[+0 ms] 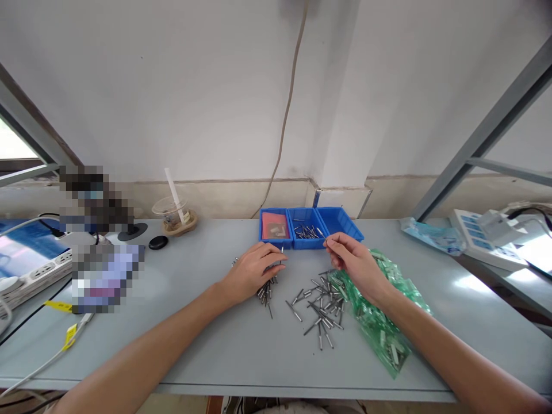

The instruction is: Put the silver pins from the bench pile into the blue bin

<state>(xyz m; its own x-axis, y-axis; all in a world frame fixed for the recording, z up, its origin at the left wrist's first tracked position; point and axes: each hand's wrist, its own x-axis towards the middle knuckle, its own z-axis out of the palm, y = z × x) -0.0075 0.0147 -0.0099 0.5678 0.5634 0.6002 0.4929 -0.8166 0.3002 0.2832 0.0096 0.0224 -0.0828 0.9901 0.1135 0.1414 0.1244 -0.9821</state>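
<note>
My right hand (353,261) pinches a blind rivet (321,233) by the fingertips, its tip pointing up and left at the front of the middle blue bin (305,244). Between the thumb and fingers of my left hand (254,267) is another rivet, mostly upright. Beneath and beside that hand lies a pile of rivets (266,294), partly hidden by it. A second loose pile of rivets (325,313) is spread on the table between my hands. Several rivets lie inside the middle bin. Under my right forearm rests a green plastic bag (379,328) with more metal pieces in it.
Beside the middle bin stand a left bin (260,230) with a reddish packet and a right bin (340,221). A cup with a straw (170,207) and a black round object (158,242) are at the back left. Power strips (487,238) and cables line both sides.
</note>
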